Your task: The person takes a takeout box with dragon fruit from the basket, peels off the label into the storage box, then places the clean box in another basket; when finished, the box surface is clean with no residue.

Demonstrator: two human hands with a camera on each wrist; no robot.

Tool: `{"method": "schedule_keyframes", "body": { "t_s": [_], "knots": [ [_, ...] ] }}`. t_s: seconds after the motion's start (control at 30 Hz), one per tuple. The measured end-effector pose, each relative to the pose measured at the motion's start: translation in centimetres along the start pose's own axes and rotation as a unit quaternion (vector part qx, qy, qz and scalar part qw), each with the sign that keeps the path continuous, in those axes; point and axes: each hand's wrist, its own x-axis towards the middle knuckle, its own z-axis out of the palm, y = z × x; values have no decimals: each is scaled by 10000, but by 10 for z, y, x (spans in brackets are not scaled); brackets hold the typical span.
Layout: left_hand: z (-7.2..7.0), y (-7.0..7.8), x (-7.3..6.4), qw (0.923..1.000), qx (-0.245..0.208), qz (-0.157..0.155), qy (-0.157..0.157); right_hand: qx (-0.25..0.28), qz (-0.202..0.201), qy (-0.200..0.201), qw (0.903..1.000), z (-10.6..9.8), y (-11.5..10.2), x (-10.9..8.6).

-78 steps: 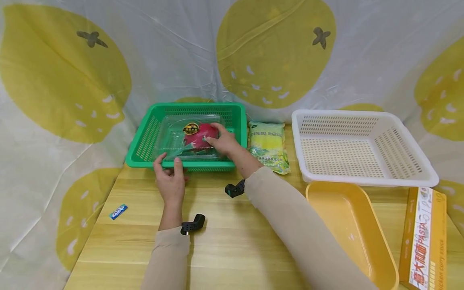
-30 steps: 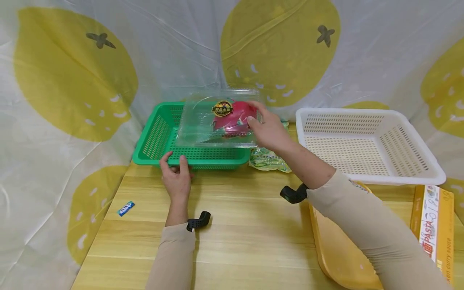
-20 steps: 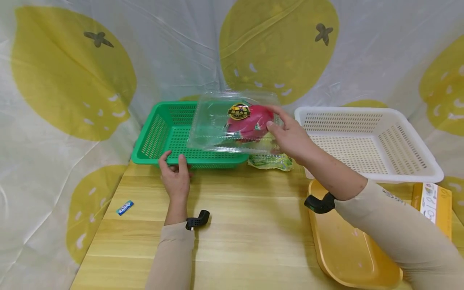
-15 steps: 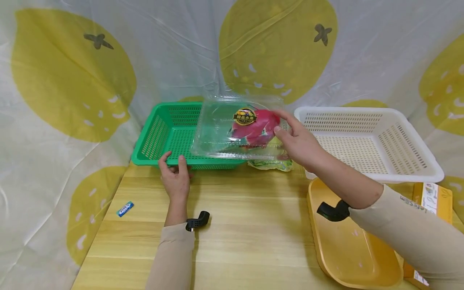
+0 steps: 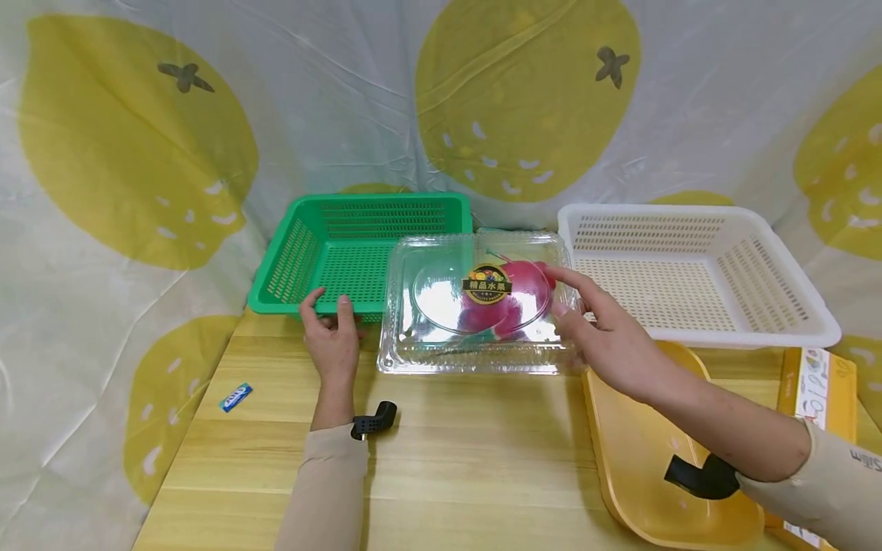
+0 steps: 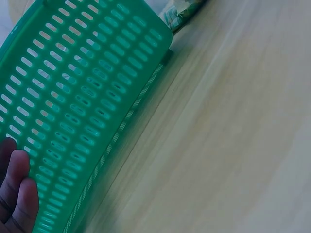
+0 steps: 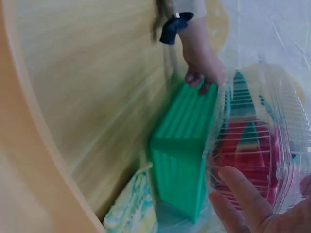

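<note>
My right hand (image 5: 609, 337) grips the right end of a clear plastic clamshell box (image 5: 441, 344), thumb on top and fingers underneath. Inside the box lies a red dragon fruit (image 5: 527, 283), and a black and gold label (image 5: 487, 284) sits on the lid. The box is held up in the air, overlapping the front right corner of the green basket (image 5: 276, 252) in the head view. With thumb over the rim and fingers against the outer wall, my left hand (image 5: 333, 344) holds the basket's front edge. The left wrist view shows fingertips (image 6: 19, 165) against the slotted wall.
A white basket (image 5: 689, 337) stands at the back right, with a yellow tub (image 5: 648, 459) in front and a pasta box (image 5: 837, 390) beside it. A yellow-green bag (image 7: 133, 206) lies beside the green basket. A small blue packet (image 5: 236, 397) lies at the left.
My right hand has lifted the clamshell box out of the green basket and carried it right, then toward me, tilting its lid. My left hand has stayed on the basket's rim.
</note>
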Motion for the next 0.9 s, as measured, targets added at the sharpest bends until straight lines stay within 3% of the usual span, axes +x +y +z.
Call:
{"method": "schedule_keyframes", "body": {
  "t_s": [0.2, 0.67, 0.9],
  "knots": [
    [0, 4, -4, 10000, 38, 11, 16, -318, 116, -11, 9994, 6, 11, -25],
    [1, 5, -5, 9997, 33, 235, -1, 609, 682, -120, 9957, 34, 42, -66],
    [1, 4, -4, 9996, 129, 237, 45, 525, 1041, -111, 9931, 48, 51, -73]
  ]
}}
